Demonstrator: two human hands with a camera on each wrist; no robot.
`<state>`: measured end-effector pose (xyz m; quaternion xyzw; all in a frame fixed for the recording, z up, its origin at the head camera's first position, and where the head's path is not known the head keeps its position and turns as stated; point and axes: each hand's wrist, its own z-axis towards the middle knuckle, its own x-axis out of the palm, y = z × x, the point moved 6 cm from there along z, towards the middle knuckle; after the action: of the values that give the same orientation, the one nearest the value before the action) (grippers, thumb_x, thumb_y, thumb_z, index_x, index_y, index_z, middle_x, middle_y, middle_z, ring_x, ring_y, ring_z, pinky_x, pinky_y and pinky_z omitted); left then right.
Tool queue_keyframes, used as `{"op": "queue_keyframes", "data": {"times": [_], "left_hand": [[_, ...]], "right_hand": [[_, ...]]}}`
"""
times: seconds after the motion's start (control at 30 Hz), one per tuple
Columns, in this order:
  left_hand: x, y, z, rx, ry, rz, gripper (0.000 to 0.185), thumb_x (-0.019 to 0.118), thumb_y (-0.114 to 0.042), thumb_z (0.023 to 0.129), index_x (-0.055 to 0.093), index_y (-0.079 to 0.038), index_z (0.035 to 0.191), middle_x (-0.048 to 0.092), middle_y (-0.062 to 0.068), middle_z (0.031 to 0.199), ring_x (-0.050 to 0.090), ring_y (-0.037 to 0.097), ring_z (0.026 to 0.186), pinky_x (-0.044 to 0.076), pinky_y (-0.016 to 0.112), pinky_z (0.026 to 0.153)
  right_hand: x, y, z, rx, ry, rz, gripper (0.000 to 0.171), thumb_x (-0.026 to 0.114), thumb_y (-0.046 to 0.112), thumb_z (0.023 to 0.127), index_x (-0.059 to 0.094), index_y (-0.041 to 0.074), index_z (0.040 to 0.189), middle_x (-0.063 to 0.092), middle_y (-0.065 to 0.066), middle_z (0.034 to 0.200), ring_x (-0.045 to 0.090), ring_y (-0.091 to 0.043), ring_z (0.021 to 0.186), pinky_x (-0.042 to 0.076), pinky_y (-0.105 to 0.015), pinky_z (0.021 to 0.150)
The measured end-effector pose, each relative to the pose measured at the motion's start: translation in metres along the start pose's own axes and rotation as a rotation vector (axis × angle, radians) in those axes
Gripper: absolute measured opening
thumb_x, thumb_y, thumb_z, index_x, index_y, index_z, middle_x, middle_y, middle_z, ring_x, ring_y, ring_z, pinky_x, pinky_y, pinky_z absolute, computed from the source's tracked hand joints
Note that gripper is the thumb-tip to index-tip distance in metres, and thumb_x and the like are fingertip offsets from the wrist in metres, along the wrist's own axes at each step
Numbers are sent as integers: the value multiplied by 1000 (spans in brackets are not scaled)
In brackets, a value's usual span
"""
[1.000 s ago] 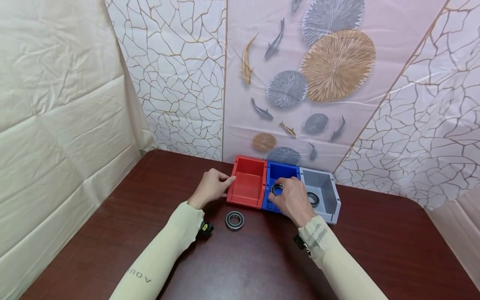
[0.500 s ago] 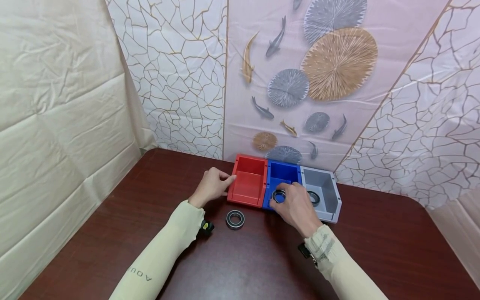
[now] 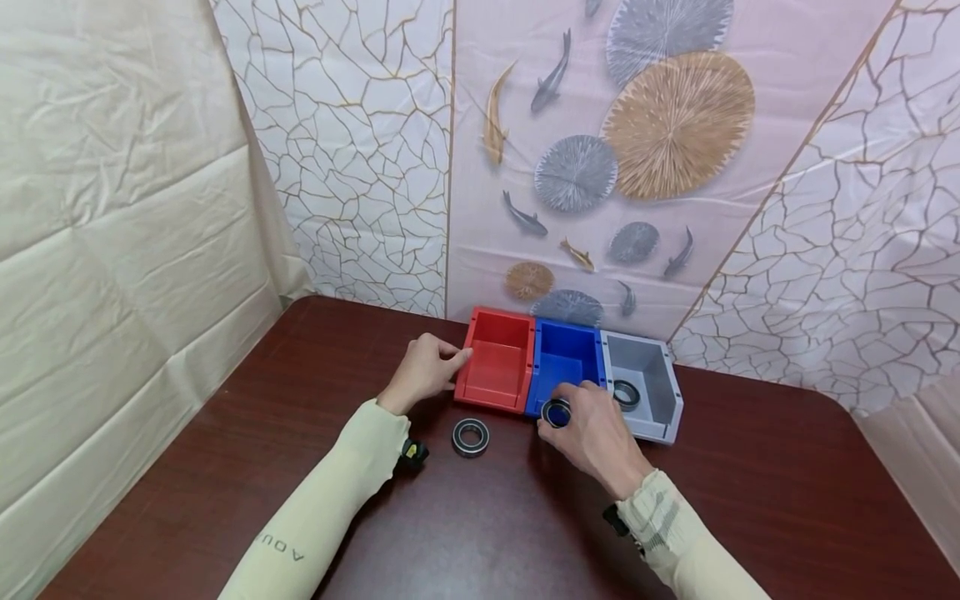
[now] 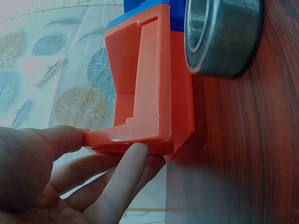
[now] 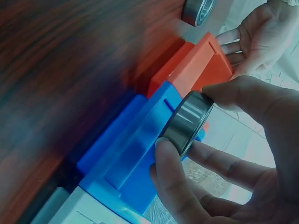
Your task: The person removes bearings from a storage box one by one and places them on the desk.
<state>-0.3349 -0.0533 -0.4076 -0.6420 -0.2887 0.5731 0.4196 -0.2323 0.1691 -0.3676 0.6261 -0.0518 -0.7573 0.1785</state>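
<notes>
My right hand (image 3: 596, 429) pinches a ball bearing (image 3: 556, 413) between thumb and fingertips. This black-and-steel ring is held over the front edge of the blue bin (image 3: 566, 335); the right wrist view shows its shiny outer band (image 5: 189, 119). With thumb at the rim and fingers against the outer side wall, my left hand (image 3: 422, 372) grips the red bin (image 3: 495, 375). A second bearing (image 3: 470, 437) lies flat on the table in front of the red bin. Inside the grey bin (image 3: 660, 383), another bearing (image 3: 626, 395) leans by the left wall, partly covered by my right hand.
The red, blue and grey bins stand side by side near the back of the dark wooden table (image 3: 450, 533). Behind them hangs a patterned cloth (image 3: 517, 242), and a cream cloth (image 3: 127, 250) covers the left side.
My right hand has drawn the bearing back toward me, from above the inside of the blue bin to its front edge. The left hand keeps its place on the red bin.
</notes>
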Motion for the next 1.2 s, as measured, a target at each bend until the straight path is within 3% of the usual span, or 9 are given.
{"op": "queue_keyframes", "data": {"times": [0.2,0.47,1.2], "left_hand": [[0,-2,-1,1,3,-7,33,68,-29,99,78,-1,112,78,15,103,78,18,71,65,31,68],[0,-2,-1,2,2,-10,34,68,-30,100,78,0,113,78,16,104,78,18,71,65,30,68],[0,-3,-3,-6,-1,15,35,68,-31,99,77,-1,115,78,15,104,77,18,70,65,30,69]], "right_hand": [[3,-3,-5,-14,6,-13,34,82,30,80,74,5,102,70,-12,90,65,-23,82,55,-33,63],[11,-5,-9,-3,77,-30,36,84,31,80,73,4,102,69,-10,87,61,-18,77,50,-27,58],[30,-5,-16,6,143,-55,38,87,33,77,75,7,101,71,-10,92,66,-21,83,60,-38,73]]}}
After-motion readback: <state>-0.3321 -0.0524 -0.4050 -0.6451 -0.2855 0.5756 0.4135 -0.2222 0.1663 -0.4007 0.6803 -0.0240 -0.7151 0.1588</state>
